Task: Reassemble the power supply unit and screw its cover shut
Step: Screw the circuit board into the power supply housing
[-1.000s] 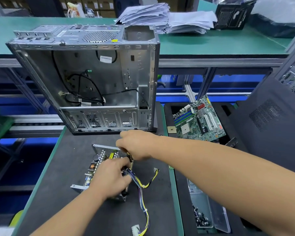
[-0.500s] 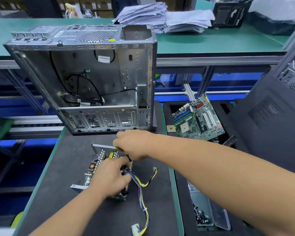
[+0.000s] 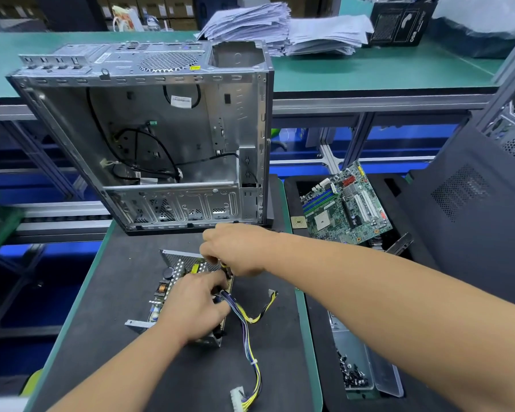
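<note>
The open power supply unit (image 3: 179,295) lies on the desk (image 3: 101,307) just before the computer case (image 3: 161,138). Left hand (image 3: 191,307) clasps its cable-side edge; right hand (image 3: 235,251) pinches something dark there. The board looks fragile: hold the stiff metal walls.

- The surface (image 3: 107,292) is dark grey matting with a green edge.
- The computer case (image 3: 161,138) at its far edge is bare silver metal, punched with perforated grilles, with black cables inside.
- The power supply unit (image 3: 173,281) is silver, its wall a mesh of small holes; a copper coil and a black capacitor show inside.
- Its wire bundle (image 3: 250,346) is yellow, purple and black, ending in a white connector (image 3: 237,396).
- The motherboard (image 3: 345,209) is green with blue and white slots.
- The rear bench (image 3: 399,69) is green, carrying white papers (image 3: 280,28).
</note>
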